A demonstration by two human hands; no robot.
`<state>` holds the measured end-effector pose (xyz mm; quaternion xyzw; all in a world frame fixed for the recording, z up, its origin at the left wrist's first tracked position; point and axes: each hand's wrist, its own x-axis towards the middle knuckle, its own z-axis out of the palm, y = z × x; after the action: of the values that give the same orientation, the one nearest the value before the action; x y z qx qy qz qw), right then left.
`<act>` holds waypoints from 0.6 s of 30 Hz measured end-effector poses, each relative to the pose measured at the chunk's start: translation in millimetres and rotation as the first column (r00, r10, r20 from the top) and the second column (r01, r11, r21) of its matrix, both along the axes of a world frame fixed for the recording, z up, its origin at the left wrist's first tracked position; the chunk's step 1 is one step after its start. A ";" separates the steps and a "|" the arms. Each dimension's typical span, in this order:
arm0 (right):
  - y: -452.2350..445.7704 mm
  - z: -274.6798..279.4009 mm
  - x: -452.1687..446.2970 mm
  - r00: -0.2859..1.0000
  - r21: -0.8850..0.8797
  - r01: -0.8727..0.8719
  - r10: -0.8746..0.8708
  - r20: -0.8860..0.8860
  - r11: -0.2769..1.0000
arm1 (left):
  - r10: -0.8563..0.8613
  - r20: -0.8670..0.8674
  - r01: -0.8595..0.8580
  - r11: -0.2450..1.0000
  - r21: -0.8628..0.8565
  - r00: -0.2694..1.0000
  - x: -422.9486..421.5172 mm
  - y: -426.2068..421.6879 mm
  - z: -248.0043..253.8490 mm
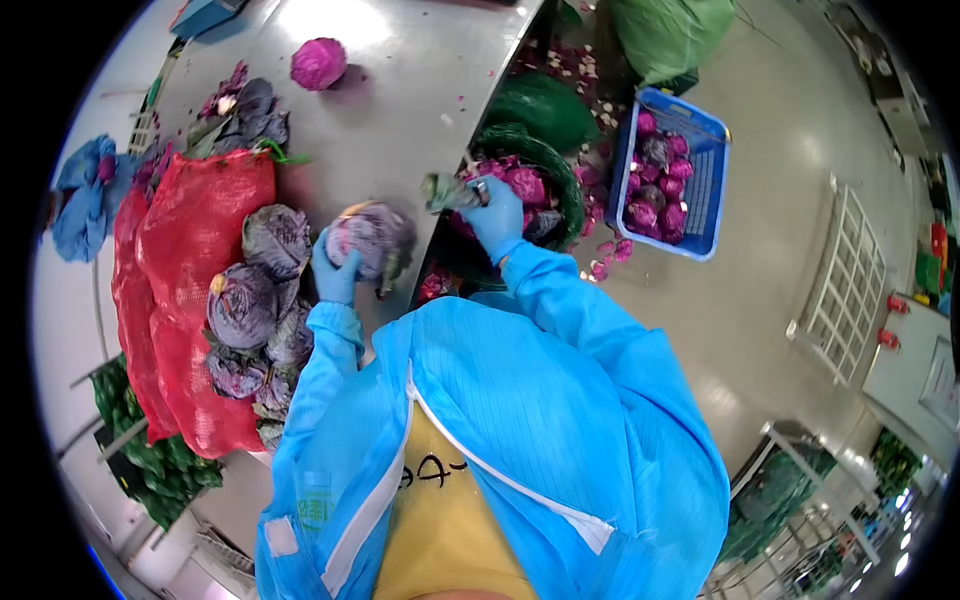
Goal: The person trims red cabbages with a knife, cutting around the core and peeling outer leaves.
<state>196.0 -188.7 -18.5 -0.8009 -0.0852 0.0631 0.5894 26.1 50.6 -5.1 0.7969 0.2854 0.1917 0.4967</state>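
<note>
My left hand [336,268], in a blue glove, is wrapped around the side of a red cabbage [372,240] with its outer leaves on, over the metal table [400,100]. My right hand [496,215], also gloved, pinches a greyish-green leaf piece [448,193] at the table's edge, above a green-rimmed bin [570,200] of purple leaves. Whether it also holds a tool is too small to tell. Several untrimmed cabbages [243,306] lie by red mesh sacks [205,220] to the left.
One bright purple trimmed cabbage [318,64] sits farther back on the table. A blue crate [708,190] of trimmed cabbages stands on the floor at the right, near a green bag [672,35]. Leaf scraps litter the floor. A person's blue sleeve [85,200] shows at the far left.
</note>
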 end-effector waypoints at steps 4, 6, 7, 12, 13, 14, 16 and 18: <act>-35.7 16.3 -24.4 0.992 -0.140 0.029 -0.045 -0.117 0.990 | 0.060 0.105 -0.098 0.907 0.410 0.993 20.3 -12.6 37.1; -56.3 -2.5 -29.7 0.986 -0.225 0.046 -0.080 -0.143 0.973 | -0.004 0.156 -0.110 0.689 0.717 0.988 45.2 -50.6 83.1; -64.4 -8.5 -32.9 0.984 -0.224 0.066 -0.102 -0.149 0.972 | -0.026 0.151 -0.091 0.690 0.718 0.988 59.6 -63.1 91.3; -108.3 -41.0 -59.0 0.930 -0.080 0.325 -0.334 -0.151 0.942 | -0.601 -0.279 0.663 0.678 0.318 0.749 124.6 -155.3 62.8; -118.7 -54.5 -65.2 0.914 0.003 0.376 -0.370 -0.164 0.927 | -0.571 -0.403 0.689 0.672 0.271 0.715 139.8 -170.5 49.5; -131.5 -50.6 -69.4 0.875 0.002 0.428 -0.413 -0.252 0.904 | -0.475 -0.581 0.720 0.620 0.312 0.661 152.4 -179.4 30.3; -157.1 -39.5 -76.4 0.847 -0.113 0.452 -0.465 -0.258 0.885 | -0.285 -0.833 0.816 0.496 0.296 0.475 169.6 -191.4 2.4; -176.4 -54.6 -89.8 0.801 -0.137 0.506 -0.523 -0.293 0.852 | -0.248 -0.926 0.801 0.592 0.088 0.285 170.5 -195.6 -17.8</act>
<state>106.2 -365.0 -73.1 -0.7877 0.2333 0.0317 0.5693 196.6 -145.1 -22.8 0.9315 0.1208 -0.3352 0.0733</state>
